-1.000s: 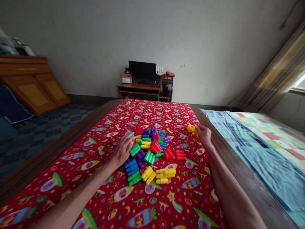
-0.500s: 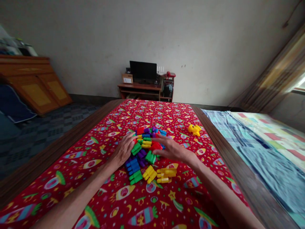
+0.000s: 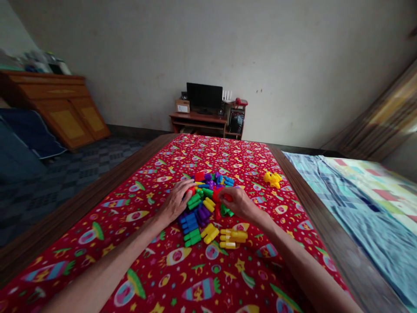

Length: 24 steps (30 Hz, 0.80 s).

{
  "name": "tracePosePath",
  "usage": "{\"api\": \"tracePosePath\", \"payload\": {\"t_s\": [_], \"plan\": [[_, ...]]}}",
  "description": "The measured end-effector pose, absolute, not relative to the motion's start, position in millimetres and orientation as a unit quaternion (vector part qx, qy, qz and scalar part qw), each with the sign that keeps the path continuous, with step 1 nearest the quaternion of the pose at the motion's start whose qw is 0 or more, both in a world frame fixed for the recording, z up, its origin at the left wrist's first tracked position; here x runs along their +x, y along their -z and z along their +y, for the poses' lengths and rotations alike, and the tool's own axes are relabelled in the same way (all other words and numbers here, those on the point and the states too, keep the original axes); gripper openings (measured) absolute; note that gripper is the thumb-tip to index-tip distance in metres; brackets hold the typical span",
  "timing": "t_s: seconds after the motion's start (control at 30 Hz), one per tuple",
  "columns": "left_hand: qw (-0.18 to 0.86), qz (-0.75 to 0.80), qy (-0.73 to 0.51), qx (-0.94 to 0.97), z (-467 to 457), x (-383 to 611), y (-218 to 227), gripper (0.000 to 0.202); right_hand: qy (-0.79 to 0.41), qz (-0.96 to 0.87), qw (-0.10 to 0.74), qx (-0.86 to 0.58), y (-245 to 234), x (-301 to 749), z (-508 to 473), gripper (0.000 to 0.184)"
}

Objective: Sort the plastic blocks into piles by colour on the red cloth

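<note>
A heap of coloured plastic blocks (image 3: 208, 204) lies in the middle of a table under a red rocket-print cloth (image 3: 182, 269). My left hand (image 3: 176, 201) rests on the heap's left side, fingers curled against a green and a red block. My right hand (image 3: 235, 202) is on the heap's right side, its fingers pinched round a red block (image 3: 220, 194). A small cluster of yellow blocks (image 3: 273, 178) sits apart at the right of the cloth. More yellow blocks (image 3: 232, 237) lie at the heap's near edge.
The table's wooden edge (image 3: 342, 243) borders a bed with a checked sheet (image 3: 368, 204) on the right. A desk with a monitor (image 3: 204, 96) stands against the far wall. A wooden cabinet (image 3: 61, 108) is at the left.
My right hand left the yellow cluster at the right, crossed to the heap and closed on a red block. My left hand stayed on the heap. The view shifted slightly.
</note>
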<state>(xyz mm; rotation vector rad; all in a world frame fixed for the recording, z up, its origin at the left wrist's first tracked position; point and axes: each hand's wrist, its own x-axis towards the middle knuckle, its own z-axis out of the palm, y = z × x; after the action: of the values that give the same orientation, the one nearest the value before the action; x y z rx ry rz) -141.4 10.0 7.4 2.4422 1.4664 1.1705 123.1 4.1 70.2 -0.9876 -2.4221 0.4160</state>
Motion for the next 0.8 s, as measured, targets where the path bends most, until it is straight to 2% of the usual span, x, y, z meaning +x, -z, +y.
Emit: {"api": "tracePosePath", "payload": {"t_s": [0.2, 0.37, 0.47, 0.6, 0.7, 0.8], "plan": [[0.032, 0.473, -0.374, 0.797, 9.2, -140.6, -9.5, 0.043, -0.024, -0.92, 0.146, -0.364, -78.4, 115.8, -10.8, 0.021], [0.031, 0.475, -0.379, 0.793, 11.1, -141.6, -6.1, 0.045, 0.027, -0.916, 0.145, -0.373, -50.1, 87.3, -17.9, 0.015], [0.035, 0.475, -0.374, 0.796, 12.1, -143.0, -4.7, 0.046, -0.046, -0.903, 0.212, -0.372, -50.9, 91.6, -12.3, 0.014], [0.038, 0.471, -0.375, 0.798, 13.5, -144.5, -4.2, 0.044, -0.146, -0.825, 0.361, -0.409, -72.4, 124.9, 13.3, 0.031], [0.036, 0.473, -0.378, 0.795, 14.7, -144.9, -3.3, 0.044, -0.097, -0.754, 0.42, -0.495, -81.7, 169.8, 42.6, 0.04], [0.035, 0.47, -0.378, 0.797, 15.3, -145.0, -2.0, 0.046, -0.012, -0.67, 0.415, -0.615, -78.7, 227.8, 67.1, 0.039]]}}
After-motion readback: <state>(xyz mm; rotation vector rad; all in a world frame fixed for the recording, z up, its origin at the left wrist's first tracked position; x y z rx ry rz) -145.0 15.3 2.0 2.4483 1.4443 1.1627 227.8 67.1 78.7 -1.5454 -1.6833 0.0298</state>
